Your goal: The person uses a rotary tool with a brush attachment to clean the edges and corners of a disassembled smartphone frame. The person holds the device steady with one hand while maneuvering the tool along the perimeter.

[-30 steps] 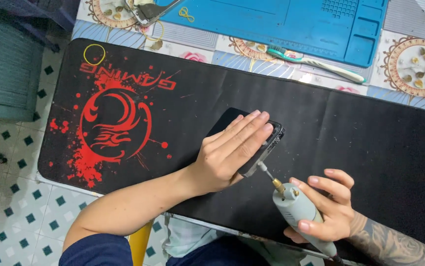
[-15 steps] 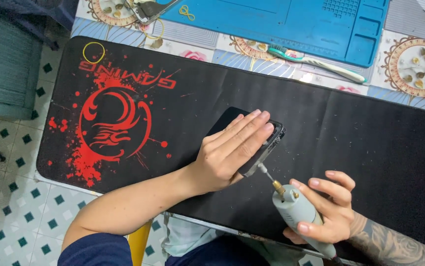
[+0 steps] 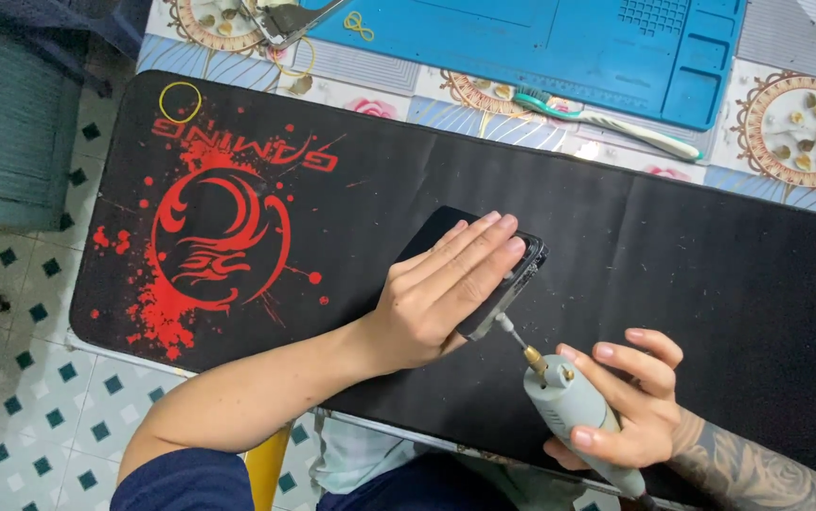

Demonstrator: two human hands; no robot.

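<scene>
The left hand [image 3: 441, 289] lies flat on the phone [image 3: 432, 237], fingers straight and together, palm pressing it down onto the black mat [image 3: 692, 255]. Not a grip, just a spread hand on top, fingertips reaching the phone's far corner. The phone sits tilted near the middle of the mat, its dark back showing above the knuckles, its lower edge exposed toward the right hand.

The right hand [image 3: 626, 402] wraps around a grey rotary tool [image 3: 574, 407], fingers curled tight on its body, index finger up near the brass collet. The thin bit [image 3: 507, 328] points up and left and meets the phone's lower edge, just beside the left hand's little finger. The forearm behind it carries tattoos.

Pale specks of dust dot the mat around the phone and off to the right. On the mat's left end, a red splatter design [image 3: 219, 237], and a yellow rubber band [image 3: 181, 102] in the far corner.

Beyond the mat, on the patterned tablecloth [image 3: 796, 123], a toothbrush [image 3: 607, 118] lies along the edge of a blue work mat [image 3: 559, 43]. Another yellow band [image 3: 358, 26] rests on that blue mat, and a metal part [image 3: 285, 17] pokes in at the top edge, too cropped to identify.
</scene>
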